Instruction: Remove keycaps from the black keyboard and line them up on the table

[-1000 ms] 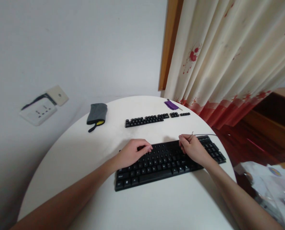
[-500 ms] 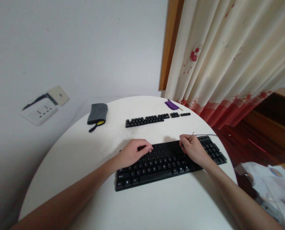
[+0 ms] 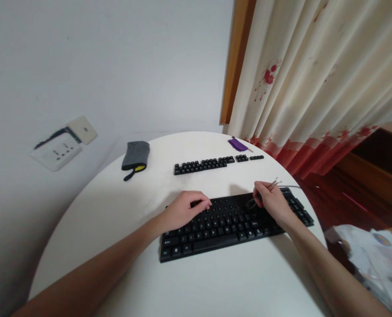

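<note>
A black keyboard (image 3: 215, 241) lies at a slight slant on the white round table, its upper key rows partly bare of keycaps. Over its upper left part rests my left hand (image 3: 187, 208), fingers curled and thumb on the keys, steadying the board; what lies under the palm is hidden. Above the right-centre of the keyboard, my right hand (image 3: 271, 200) pinches a thin wire keycap puller (image 3: 250, 204). One end of the puller points down at the keys, and its hooked wire tips stick up behind my fingers.
Behind the keyboard, removed keycaps (image 3: 204, 165) stand in rows. A grey pouch (image 3: 136, 155) with a yellow lining lies at the back left of the table (image 3: 116, 215), and a purple cloth item (image 3: 238, 144) at the back right. Plastic bags (image 3: 374, 255) are beyond the right edge.
My right hand has shifted slightly right and turned, so the keycap puller's lower end now shows over the keys. My left hand stays in place on the keyboard.
</note>
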Motion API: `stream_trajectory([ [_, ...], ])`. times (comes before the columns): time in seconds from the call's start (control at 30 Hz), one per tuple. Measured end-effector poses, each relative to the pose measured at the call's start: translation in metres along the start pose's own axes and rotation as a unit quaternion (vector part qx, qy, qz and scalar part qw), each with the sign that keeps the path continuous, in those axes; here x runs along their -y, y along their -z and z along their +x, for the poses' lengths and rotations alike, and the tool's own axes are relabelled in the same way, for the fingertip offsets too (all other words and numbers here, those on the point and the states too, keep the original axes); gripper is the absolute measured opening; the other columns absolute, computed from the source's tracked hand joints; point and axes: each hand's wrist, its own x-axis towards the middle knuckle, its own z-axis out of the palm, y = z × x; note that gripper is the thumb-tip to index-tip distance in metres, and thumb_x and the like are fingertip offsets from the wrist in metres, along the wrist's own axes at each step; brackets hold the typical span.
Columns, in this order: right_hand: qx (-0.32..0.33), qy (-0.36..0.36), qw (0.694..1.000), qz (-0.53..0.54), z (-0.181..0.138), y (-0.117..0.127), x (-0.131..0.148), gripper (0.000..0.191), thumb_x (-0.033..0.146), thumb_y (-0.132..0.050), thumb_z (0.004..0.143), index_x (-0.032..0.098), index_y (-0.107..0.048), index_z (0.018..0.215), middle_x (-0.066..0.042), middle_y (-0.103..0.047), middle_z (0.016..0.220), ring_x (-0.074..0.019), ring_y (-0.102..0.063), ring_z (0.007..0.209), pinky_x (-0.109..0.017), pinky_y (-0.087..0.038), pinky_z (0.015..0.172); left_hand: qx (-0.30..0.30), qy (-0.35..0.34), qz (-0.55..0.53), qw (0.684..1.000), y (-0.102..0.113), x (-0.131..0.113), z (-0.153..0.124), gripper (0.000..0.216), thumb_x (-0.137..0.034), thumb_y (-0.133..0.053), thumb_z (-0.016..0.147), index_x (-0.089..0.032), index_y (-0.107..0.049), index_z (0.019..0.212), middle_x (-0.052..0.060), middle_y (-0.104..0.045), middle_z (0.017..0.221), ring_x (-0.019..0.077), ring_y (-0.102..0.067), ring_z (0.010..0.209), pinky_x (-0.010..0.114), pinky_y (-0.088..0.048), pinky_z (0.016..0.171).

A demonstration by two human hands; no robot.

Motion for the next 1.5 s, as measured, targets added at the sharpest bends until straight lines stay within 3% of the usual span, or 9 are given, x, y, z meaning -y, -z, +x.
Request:
stream_trajectory([
  [0.13, 0.048, 0.047, 0.996, 0.063, -0.01, -0.005, 0.011, 0.038, 0.041, -0.052, 0.093, 0.019, -0.054, 0.062, 0.004, -0.049, 0.049, -0.0104, -0.042, 0.047, -0.024, -0.031, 0.049, 0.001, 0.0, -0.007, 1.0, 0.0, 0.0, 0.0, 0.023, -0.03, -0.052, 0.096, -0.018, -0.072, 0.093, 0.004, -0.075, 0.092, 0.0171, -0.068, 0.087, 0.029, -0.051, 0.081],
  [0.33, 0.155, 0.148, 0.976, 0.027, -0.032, -0.024, 0.019, 0.018, 0.031, -0.06, 0.092, 0.018, -0.064, 0.08, 0.001, -0.061, 0.069, -0.0129, -0.054, 0.067, -0.025, -0.042, 0.065, -0.003, 0.022, -0.052, 0.998, -0.002, -0.001, 0.0, 0.02, -0.027, -0.067, 0.087, -0.019, -0.071, 0.104, 0.004, -0.075, 0.098, 0.0173, -0.066, 0.085, 0.03, -0.05, 0.078],
  [0.47, 0.196, 0.176, 0.965, 0.002, -0.044, -0.035, 0.019, 0.01, 0.027, -0.061, 0.092, 0.02, -0.068, 0.096, -0.001, -0.066, 0.081, -0.0139, -0.057, 0.072, -0.025, -0.043, 0.065, 0.024, 0.0, -0.061, 0.998, -0.001, 0.001, -0.001, 0.033, -0.025, -0.077, 0.078, -0.02, -0.071, 0.11, 0.003, -0.074, 0.103, 0.0169, -0.066, 0.085, 0.028, -0.05, 0.076],
  [0.6, 0.229, 0.198, 0.953, -0.002, -0.049, -0.042, 0.018, 0.013, 0.024, -0.06, 0.092, 0.02, -0.069, 0.1, -0.004, -0.069, 0.092, -0.0162, -0.062, 0.083, -0.026, -0.048, 0.071, 0.048, -0.04, -0.046, 0.997, 0.001, 0.002, -0.002, 0.023, -0.027, -0.077, 0.079, -0.019, -0.073, 0.1, 0.003, -0.073, 0.096, 0.017, -0.065, 0.088, 0.029, -0.05, 0.082],
  [0.83, 0.213, 0.209, 0.955, 0.005, -0.049, -0.047, 0.018, 0.013, 0.024, -0.058, 0.094, 0.02, -0.07, 0.099, -0.005, -0.071, 0.095, -0.017, -0.065, 0.088, -0.027, -0.051, 0.079, 0.062, -0.066, -0.026, 0.996, 0.002, 0.004, -0.002, 0.016, -0.025, -0.073, 0.084, -0.019, -0.073, 0.098, 0.002, -0.072, 0.096, 0.0164, -0.065, 0.089, 0.028, -0.05, 0.085],
  [1.23, 0.172, 0.191, 0.966, 0.002, -0.047, -0.049, 0.013, 0.013, 0.026, -0.06, 0.093, 0.021, -0.069, 0.1, -0.003, -0.072, 0.095, -0.0159, -0.065, 0.084, -0.026, -0.051, 0.076, 0.042, -0.017, -0.056, 0.997, -0.003, 0.001, -0.004, 0.037, -0.013, -0.064, 0.084, -0.023, -0.061, 0.12, 0.003, -0.074, 0.109, 0.0172, -0.068, 0.099, 0.029, -0.049, 0.083],
  [1.4, 0.162, 0.183, 0.97, 0.014, -0.049, -0.049, 0.015, 0.011, 0.026, -0.06, 0.092, 0.02, -0.068, 0.097, -0.003, -0.071, 0.088, -0.0166, -0.064, 0.081, -0.027, -0.05, 0.074, 0.024, -0.05, -0.02, 0.998, -0.002, 0.0, -0.004, 0.018, -0.018, -0.065, 0.084, -0.02, -0.066, 0.102, 0.003, -0.071, 0.105, 0.017, -0.065, 0.093, 0.029, -0.048, 0.079],
  [1.5, 0.155, 0.179, 0.971, 0.016, -0.049, -0.049, 0.014, 0.01, 0.025, -0.061, 0.091, 0.02, -0.068, 0.096, -0.003, -0.07, 0.087, -0.0168, -0.064, 0.08, -0.028, -0.05, 0.074, 0.013, -0.068, -0.009, 0.998, -0.002, 0.001, -0.003, 0.018, -0.024, -0.073, 0.08, -0.019, -0.067, 0.096, 0.004, -0.068, 0.102, 0.0167, -0.063, 0.087, 0.028, -0.048, 0.075],
])
